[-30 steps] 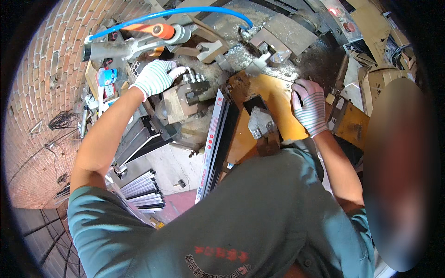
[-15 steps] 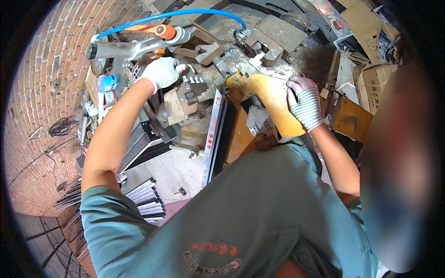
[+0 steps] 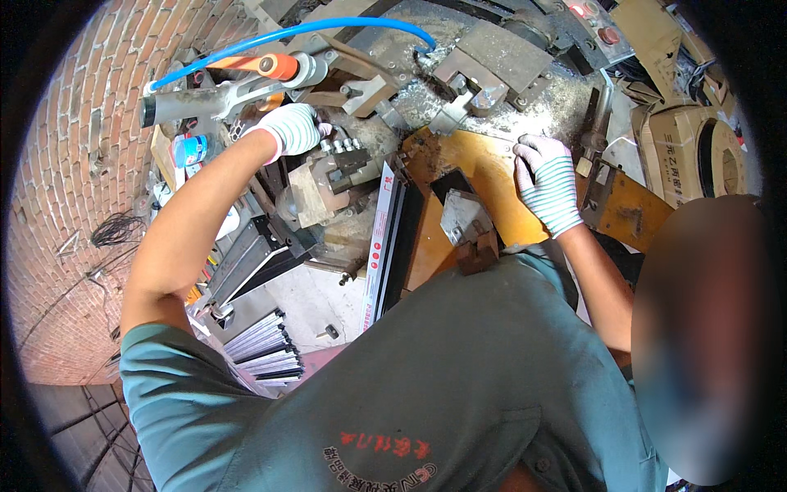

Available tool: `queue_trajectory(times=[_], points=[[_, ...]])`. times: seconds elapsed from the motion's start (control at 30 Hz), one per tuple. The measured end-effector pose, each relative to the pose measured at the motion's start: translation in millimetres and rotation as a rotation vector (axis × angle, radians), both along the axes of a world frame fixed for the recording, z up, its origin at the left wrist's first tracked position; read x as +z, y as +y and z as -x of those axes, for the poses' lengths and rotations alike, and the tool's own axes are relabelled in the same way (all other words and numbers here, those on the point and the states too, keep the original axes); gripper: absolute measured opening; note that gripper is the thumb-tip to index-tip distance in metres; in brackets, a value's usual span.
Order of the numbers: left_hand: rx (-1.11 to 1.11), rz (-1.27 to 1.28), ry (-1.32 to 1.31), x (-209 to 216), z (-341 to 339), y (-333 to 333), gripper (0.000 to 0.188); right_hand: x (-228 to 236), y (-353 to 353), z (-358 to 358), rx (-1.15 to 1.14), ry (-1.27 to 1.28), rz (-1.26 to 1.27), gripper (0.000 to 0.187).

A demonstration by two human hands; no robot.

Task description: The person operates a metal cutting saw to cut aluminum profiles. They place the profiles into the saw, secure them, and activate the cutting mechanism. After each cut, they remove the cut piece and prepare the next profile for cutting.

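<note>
Left hand (image 3: 292,130), gloved, fingers curled—whether round anything cannot be told. Row of bolts (image 3: 348,144) on the tool block (image 3: 311,195): just beside it, between 3 and 4 o'clock, long axis 9-to-3. Right hand (image 3: 546,182) (the farther): half-curled at the yellow plate (image 3: 484,176), grip unclear. Blue tin (image 3: 190,150): 9 o'clock from the left hand, contents unclear.

1. Hands: 2, gloved: left hand (image 3: 293,129), right hand (image 3: 548,184).
2. Bolts (image 3: 348,145): 4, in a row.
3. Blue hose (image 3: 369,23): 1.
4. Grey cylinder (image 3: 184,106): 1.
5. Red button (image 3: 608,35): 1.
6. Blue tub (image 3: 191,150): 1.
7. Wire coil (image 3: 119,230): 1.
8. Strips (image 3: 261,348): 1 bundle; overlapping, can't get a piece count.
</note>
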State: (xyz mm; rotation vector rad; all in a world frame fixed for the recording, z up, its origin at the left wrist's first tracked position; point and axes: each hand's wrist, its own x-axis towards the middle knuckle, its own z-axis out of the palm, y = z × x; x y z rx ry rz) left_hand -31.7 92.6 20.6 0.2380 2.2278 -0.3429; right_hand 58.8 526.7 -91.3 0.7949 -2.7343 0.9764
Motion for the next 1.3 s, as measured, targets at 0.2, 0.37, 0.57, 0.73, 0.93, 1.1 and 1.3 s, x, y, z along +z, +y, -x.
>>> queue_trajectory(times=[0.2, 0.37, 0.57, 0.73, 0.93, 1.1, 1.3], points=[[-0.071, 0.09, -0.08, 0.6, 6.5, 9.6, 0.06, -3.3, 0.1, -1.0, 0.003, 0.024, 0.019, 0.02], [0.174, -0.032, -0.047, -1.3, 1.8, 3.5, 0.06, -6.1, 0.1, 0.0, 0.013, 0.029, 0.061, 0.021], [0.249, -0.166, 0.104, 4.2, -15.2, 0.6, 0.065, -5.8, -0.5, 2.5, 0.028, 0.05, 0.136, 0.027], [0.261, -0.296, 0.064, -6.9, -20.4, -18.9, 0.053, 0.5, -4.0, 5.5, 0.025, 0.032, 0.123, 0.026], [0.345, -0.395, 0.017, -19.6, -21.5, -32.6, 0.051, 3.4, -3.6, 5.4, 0.019, 0.032, 0.119, 0.021], [0.476, -0.428, -0.026, -18.8, -17.8, -31.0, 0.046, -2.6, 0.0, 1.8, 0.016, 0.038, 0.109, 0.02], [0.476, -0.483, 0.108, -25.4, -20.6, -36.3, 0.043, 0.0, 0.6, -3.2, -0.016, 0.009, 0.008, 0.018]])
